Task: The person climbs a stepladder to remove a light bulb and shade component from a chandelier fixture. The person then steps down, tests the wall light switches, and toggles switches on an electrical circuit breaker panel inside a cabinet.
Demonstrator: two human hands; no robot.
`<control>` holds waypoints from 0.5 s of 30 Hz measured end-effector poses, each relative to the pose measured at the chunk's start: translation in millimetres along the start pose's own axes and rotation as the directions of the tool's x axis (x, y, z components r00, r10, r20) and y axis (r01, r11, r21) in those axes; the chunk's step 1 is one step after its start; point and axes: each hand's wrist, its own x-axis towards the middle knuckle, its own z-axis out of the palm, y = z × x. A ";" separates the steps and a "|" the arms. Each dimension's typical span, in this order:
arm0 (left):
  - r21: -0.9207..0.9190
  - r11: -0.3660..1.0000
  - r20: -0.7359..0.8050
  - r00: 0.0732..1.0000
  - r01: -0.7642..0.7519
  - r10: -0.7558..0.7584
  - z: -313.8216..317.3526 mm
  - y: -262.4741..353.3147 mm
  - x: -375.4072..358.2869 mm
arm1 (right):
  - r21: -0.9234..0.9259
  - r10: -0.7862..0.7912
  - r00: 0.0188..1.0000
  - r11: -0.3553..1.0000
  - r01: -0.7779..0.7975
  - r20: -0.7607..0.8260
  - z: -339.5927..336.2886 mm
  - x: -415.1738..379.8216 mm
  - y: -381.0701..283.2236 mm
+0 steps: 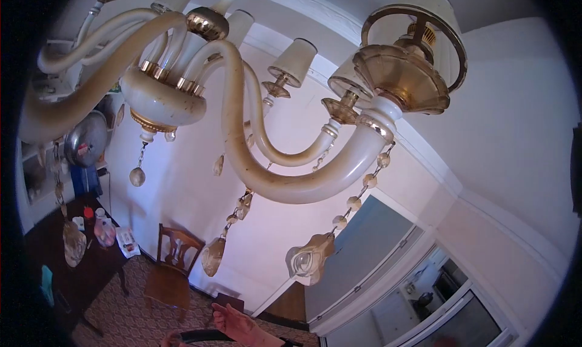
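Note:
At the bottom edge my right hand (235,324) reaches in from the right, its fingers stretched out and nothing seen in them. To its left, a small part of my left hand (172,340) shows at the frame's edge; its fingers are mostly cut off. A dark curved band (203,335) runs between the two hands; I cannot make out what it is. Above hangs a cream and gold chandelier (291,186), apart from both hands. Crystal bead strings dangle from its arms, one ending in a flower-shaped glass pendant (308,260).
The chandelier's lampshade (293,62) and amber glass cup (403,74) sit high up. Below left stands a dark table (54,235) with a bottle (104,230) and other items. A wooden chair (170,280) is beside it. A glazed door (461,323) lies at lower right.

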 end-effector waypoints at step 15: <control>-0.034 0.999 -0.004 0.999 -0.038 0.038 0.6 5.5 -2.5 | -0.011 0.014 1.000 1.000 -0.014 0.010 -7.2 2.4 2.0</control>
